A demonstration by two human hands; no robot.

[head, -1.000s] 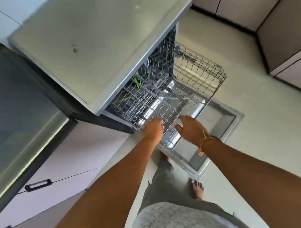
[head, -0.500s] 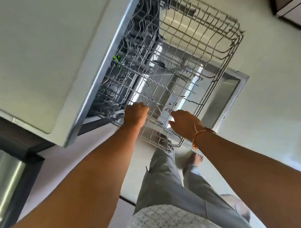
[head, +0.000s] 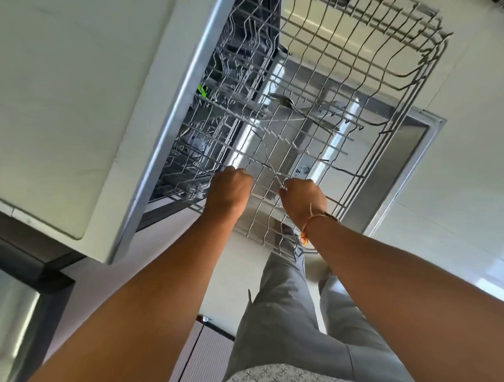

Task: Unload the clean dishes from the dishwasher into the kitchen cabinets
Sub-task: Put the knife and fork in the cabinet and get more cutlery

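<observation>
Wire rack (head: pixel 328 87) juts over open door (head: pixel 400 173), both hands gripping its rim.

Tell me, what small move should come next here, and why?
Probably lift out the spoon. Both hands, left hand and right hand, grip the near edge of the pulled-out rack, which looks nearly bare, with that utensil lying loose across its wires.

Pale countertop (head: pixel 77 99) fills ten o'clock, with a metallic edge strip (head: pixel 173 125) running diagonally toward seven. Dark frame and brushed steel appliance front (head: pixel 9 311) at eight o'clock, catching a soft glare. Light glossy floor (head: pixel 474 184) across three o'clock; bright reflected daylight patch at four. Ribbed pale cabinet front (head: pixel 202 352) at six o'clock.
</observation>
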